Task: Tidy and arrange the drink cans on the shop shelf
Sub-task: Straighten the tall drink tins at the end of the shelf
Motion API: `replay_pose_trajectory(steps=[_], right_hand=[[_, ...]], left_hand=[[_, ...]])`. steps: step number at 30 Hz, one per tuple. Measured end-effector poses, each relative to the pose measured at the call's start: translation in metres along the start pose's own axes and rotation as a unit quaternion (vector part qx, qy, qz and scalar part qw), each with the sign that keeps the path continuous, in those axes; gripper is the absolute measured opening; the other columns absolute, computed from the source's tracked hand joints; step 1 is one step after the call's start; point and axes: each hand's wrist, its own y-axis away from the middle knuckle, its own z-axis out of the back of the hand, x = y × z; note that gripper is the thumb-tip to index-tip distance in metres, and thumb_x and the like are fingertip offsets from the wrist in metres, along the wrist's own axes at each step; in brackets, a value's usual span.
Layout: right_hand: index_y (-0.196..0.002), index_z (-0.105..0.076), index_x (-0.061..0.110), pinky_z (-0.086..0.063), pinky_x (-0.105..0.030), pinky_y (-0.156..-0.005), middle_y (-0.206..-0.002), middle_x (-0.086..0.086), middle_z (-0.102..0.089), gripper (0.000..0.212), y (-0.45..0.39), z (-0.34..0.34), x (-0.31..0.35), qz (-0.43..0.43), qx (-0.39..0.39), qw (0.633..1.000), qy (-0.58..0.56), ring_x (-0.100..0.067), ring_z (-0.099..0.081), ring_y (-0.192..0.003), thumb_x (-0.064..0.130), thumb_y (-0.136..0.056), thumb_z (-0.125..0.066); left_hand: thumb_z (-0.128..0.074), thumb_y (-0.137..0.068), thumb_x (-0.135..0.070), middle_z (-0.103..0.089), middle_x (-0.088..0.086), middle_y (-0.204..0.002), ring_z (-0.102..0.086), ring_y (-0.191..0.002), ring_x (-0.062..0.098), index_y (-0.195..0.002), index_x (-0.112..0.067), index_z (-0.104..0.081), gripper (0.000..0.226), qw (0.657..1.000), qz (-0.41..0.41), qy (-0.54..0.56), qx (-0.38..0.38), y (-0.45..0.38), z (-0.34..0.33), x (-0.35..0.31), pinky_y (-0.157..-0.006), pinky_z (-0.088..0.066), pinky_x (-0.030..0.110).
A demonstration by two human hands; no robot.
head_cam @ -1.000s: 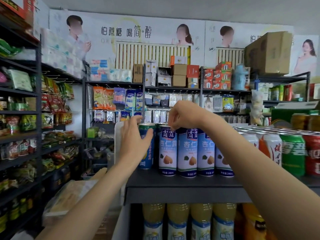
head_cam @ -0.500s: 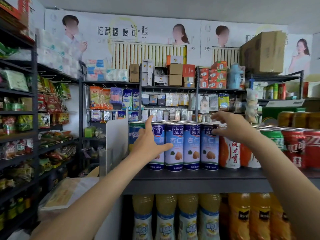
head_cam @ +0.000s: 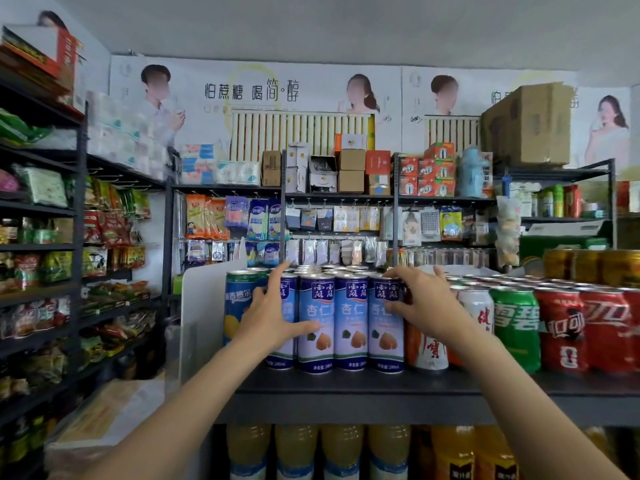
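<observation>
Head view: left hand [head_cam: 273, 315] and right hand [head_cam: 420, 306], fingers spread, bracket 4 blue cans [head_cam: 349, 320].

Rear wall: long poster [head_cam: 249, 95] with printed people and dark characters, two pale radiators [head_cam: 301, 135] below it. Large cardboard box [head_cam: 528, 124] on top of right rack [head_cam: 554, 173]. Small cartons [head_cam: 351, 168] and red boxes [head_cam: 427, 174] along the back rack's top board; hanging packets [head_cam: 239, 216] on hooks under it. Tissue packs [head_cam: 121, 133] stacked at upper left. Left rack [head_cam: 81, 209] holds snack bags [head_cam: 104, 226] on several levels. White divider panel [head_cam: 204, 306] upright at the near shelf's left end. Bottles [head_cam: 343, 448] of yellowish drink below, orange bottles [head_cam: 453, 452] just right of them.
</observation>
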Motion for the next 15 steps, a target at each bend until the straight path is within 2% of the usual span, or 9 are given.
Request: replay_pose_trajectory(steps=[2,4,5,6,8,10,12,13,15], right_hand=[[-0.124,-0.048,0.025,-0.007,-0.045,-0.117,-0.124,0.006,-0.057,0.042,-0.003,0.001,-0.006,0.011,0.018,1.0,-0.011,-0.013,-0.052,-0.116,0.033,-0.086,-0.062],[-0.121,-0.053,0.025,-0.027,-0.036,-0.111,-0.125,0.006,-0.057,0.036,-0.007,0.009,-0.01,0.029,0.03,0.996,-0.075,-0.009,-0.052,-0.113,0.033,-0.087,-0.061],[-0.12,-0.056,0.023,-0.034,-0.026,-0.102,-0.125,0.006,-0.058,0.032,-0.011,0.014,-0.012,0.036,0.023,0.993,-0.114,-0.005,-0.051,-0.11,0.031,-0.089,-0.059],[-0.119,-0.059,0.02,-0.036,-0.018,-0.092,-0.123,0.006,-0.06,0.028,-0.015,0.02,-0.012,0.039,0.01,0.989,-0.14,-0.002,-0.05,-0.106,0.027,-0.091,-0.056],[-0.114,-0.064,0.015,-0.038,-0.013,-0.08,-0.117,0.003,-0.064,0.024,-0.026,0.025,-0.011,0.028,-0.004,0.988,-0.155,-0.005,-0.056,-0.101,0.019,-0.094,-0.052],[-0.108,-0.066,0.013,-0.044,-0.011,-0.072,-0.11,-0.001,-0.067,0.021,-0.039,0.022,-0.008,0.022,0.024,0.989,-0.144,-0.016,-0.063,-0.098,0.015,-0.094,-0.051],[-0.106,-0.067,0.012,-0.046,-0.014,-0.072,-0.109,-0.002,-0.067,0.02,-0.051,0.017,-0.007,0.025,0.074,0.989,-0.125,-0.018,-0.064,-0.097,0.015,-0.093,-0.052],[-0.105,-0.067,0.012,-0.045,-0.014,-0.072,-0.11,-0.002,-0.067,0.02,-0.056,0.015,-0.007,0.027,0.099,0.987,-0.121,-0.018,-0.063,-0.098,0.015,-0.093,-0.052],[-0.104,-0.069,0.01,-0.047,-0.018,-0.074,-0.109,-0.003,-0.068,0.02,-0.064,0.015,-0.012,0.033,0.13,0.983,-0.122,-0.02,-0.063,-0.1,0.013,-0.092,-0.053]], left_hand=[[-0.076,-0.068,-0.042,-0.02,0.01,-0.15,-0.032,-0.133,0.029,-0.143,-0.036,-0.003,0.105,1.0,0.006,-0.006,0.015,0.0,0.004,-0.002,-0.101,-0.036,0.043],[-0.073,-0.069,-0.048,-0.018,0.007,-0.15,-0.03,-0.134,0.029,-0.143,-0.033,-0.015,0.096,0.999,0.005,-0.038,0.009,-0.002,0.011,-0.005,-0.104,-0.034,0.044],[-0.07,-0.07,-0.053,-0.018,0.004,-0.15,-0.028,-0.134,0.027,-0.14,-0.033,-0.024,0.086,0.998,-0.015,-0.065,-0.015,-0.005,0.015,-0.009,-0.106,-0.033,0.045],[-0.065,-0.074,-0.054,-0.022,0.001,-0.149,-0.028,-0.134,0.025,-0.136,-0.031,-0.035,0.073,0.994,-0.05,-0.085,-0.043,-0.009,0.019,-0.015,-0.108,-0.031,0.045],[-0.056,-0.085,-0.046,-0.044,-0.002,-0.137,-0.04,-0.127,0.019,-0.12,-0.025,-0.056,0.041,0.987,-0.127,-0.078,-0.062,-0.019,0.025,-0.033,-0.105,-0.034,0.041],[-0.05,-0.092,-0.033,-0.061,-0.002,-0.119,-0.056,-0.105,0.015,-0.109,-0.016,-0.066,0.029,0.986,-0.154,-0.059,-0.027,-0.031,0.026,-0.051,-0.093,-0.043,0.032],[-0.048,-0.095,-0.026,-0.066,0.0,-0.111,-0.056,-0.083,0.016,-0.106,-0.012,-0.068,0.028,0.987,-0.131,-0.081,0.039,-0.047,0.022,-0.063,-0.078,-0.046,0.028],[-0.047,-0.095,-0.024,-0.065,0.001,-0.115,-0.055,-0.082,0.017,-0.107,-0.011,-0.068,0.028,0.985,-0.117,-0.105,0.076,-0.057,0.019,-0.067,-0.077,-0.046,0.029],[-0.047,-0.095,-0.021,-0.058,0.0,-0.127,-0.056,-0.094,0.016,-0.112,-0.014,-0.066,0.027,0.975,-0.094,-0.154,0.128,-0.074,0.014,-0.073,-0.082,-0.043,0.027]])
